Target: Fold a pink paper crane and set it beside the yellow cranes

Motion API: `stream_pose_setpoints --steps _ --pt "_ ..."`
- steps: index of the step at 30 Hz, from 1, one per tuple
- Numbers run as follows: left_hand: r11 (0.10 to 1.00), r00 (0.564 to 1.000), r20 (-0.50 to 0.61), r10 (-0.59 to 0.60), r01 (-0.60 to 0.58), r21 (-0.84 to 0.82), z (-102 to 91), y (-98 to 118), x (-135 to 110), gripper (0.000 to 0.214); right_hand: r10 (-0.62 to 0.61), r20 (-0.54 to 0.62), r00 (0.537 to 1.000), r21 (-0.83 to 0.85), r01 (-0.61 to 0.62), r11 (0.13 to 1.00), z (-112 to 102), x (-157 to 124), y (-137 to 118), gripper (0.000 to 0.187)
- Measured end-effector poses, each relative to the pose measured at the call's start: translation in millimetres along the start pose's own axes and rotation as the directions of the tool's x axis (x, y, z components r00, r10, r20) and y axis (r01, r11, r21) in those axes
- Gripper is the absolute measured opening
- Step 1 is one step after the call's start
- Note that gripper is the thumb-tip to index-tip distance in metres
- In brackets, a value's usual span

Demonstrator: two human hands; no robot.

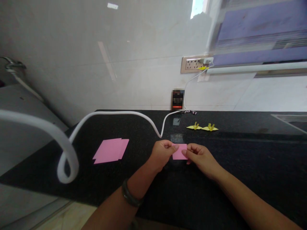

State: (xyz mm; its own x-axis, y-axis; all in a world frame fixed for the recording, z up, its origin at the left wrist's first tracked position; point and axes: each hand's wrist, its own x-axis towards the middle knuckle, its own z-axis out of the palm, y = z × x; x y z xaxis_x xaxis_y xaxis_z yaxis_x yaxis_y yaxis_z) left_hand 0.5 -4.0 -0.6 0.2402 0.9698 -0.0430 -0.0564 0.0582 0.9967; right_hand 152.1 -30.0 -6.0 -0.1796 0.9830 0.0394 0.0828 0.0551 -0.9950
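A small pink folded paper [179,152] lies on the black countertop [240,166] between my two hands. My left hand [162,154] pinches its left edge with thumb and fingers closed. My right hand [200,158] pinches its right side, fingers curled on it. A dark bangle [130,195] sits on my left wrist.
A stack of pink paper sheets [110,150] lies to the left. Two yellow folded paper cranes [202,127] stand farther back. A white cable [72,140] loops across the counter from a wall socket [196,64]. A small dark device [177,99] leans on the wall. A sink edge [290,120] shows at right.
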Motion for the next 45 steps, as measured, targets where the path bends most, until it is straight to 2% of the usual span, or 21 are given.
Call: stream_pose_setpoints --steps 2,5,9,11,17,22,25,27,29,32,35,45 --pt "1.0 1.0 0.015 -0.019 0.019 0.003 1.0 2 -1 0.021 -0.02 -0.044 0.999 -0.009 0.02 1.0 -1 0 -1 0.02" --pt "0.996 0.99 0.107 -0.086 0.082 0.043 2.3 4 -4 0.02 -0.047 -0.102 0.994 -0.022 0.045 0.999 -3 1 1 0.022" --pt "0.984 0.951 0.257 -0.169 0.15 0.093 2.7 5 -8 0.024 -0.083 -0.086 0.993 -0.085 0.076 0.993 -6 0 1 0.022" --pt "0.984 0.939 0.294 -0.179 0.164 0.075 2.2 3 -9 0.028 -0.098 -0.087 0.991 -0.123 0.087 0.989 -8 0 0 0.023" --pt "0.965 0.953 0.215 -0.212 0.239 -0.109 -0.5 1 -4 0.031 -0.134 -0.164 0.977 -0.054 0.127 0.99 -11 1 -5 0.022" --pt "0.924 0.95 0.215 -0.225 0.279 -0.264 -2.5 0 -1 0.029 -0.083 -0.018 0.996 -0.114 0.081 0.99 -9 0 -5 0.02" --pt "0.907 0.953 0.187 -0.239 0.288 -0.307 -3.6 0 0 0.029 -0.136 -0.014 0.991 -0.141 0.133 0.981 -7 0 -1 0.019" --pt "0.907 0.958 0.159 -0.238 0.278 -0.315 -4.2 -1 1 0.03 -0.234 -0.055 0.971 -0.221 0.217 0.951 -7 -1 1 0.028" --pt "0.913 0.963 0.141 -0.23 0.264 -0.312 -4.4 -2 2 0.029 -0.337 -0.037 0.941 -0.362 0.302 0.882 -10 -2 0 0.035" --pt "0.931 0.969 0.12 -0.214 0.24 -0.275 -3.8 -3 3 0.029 -0.429 0.1 0.898 -0.527 0.414 0.742 -14 -3 -3 0.03" --pt "0.954 0.976 0.095 -0.196 0.212 -0.213 -2.4 -3 2 0.029 -0.467 0.18 0.866 -0.593 0.474 0.65 -17 -3 -7 0.024" --pt "0.97 0.974 0.105 -0.202 0.214 -0.118 -1.5 -2 0 0.029 -0.523 0.195 0.83 -0.651 0.508 0.563 -17 -2 -9 0.02"
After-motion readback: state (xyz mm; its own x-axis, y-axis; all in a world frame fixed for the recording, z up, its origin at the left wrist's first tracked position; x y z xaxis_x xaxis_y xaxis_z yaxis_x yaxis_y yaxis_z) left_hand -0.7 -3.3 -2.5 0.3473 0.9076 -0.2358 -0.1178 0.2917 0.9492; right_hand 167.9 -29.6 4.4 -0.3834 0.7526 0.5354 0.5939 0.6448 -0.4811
